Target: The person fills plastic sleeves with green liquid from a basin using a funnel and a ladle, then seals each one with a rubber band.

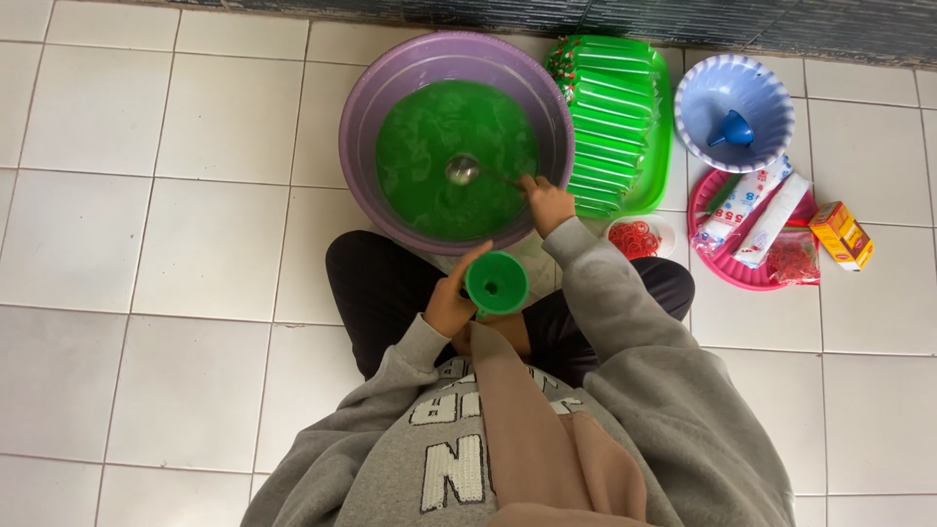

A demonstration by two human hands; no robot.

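A purple basin (363, 107) full of green liquid (429, 137) stands on the tiled floor in front of my crossed legs. My right hand (547, 202) grips the handle of a metal ladle (463, 170) whose bowl rests in the liquid. My left hand (451, 301) holds a green funnel (497, 283) over my lap, just below the basin's near rim. Whether a bag hangs under the funnel is hidden.
A green tray (656, 156) stacked with several filled green packets (607, 107) sits right of the basin. Beyond it are a pale blue basket (771, 98) holding a blue funnel (732, 130), a pink tray (705, 195) of plastic bags, red rubber bands (634, 237) and a yellow box (840, 234).
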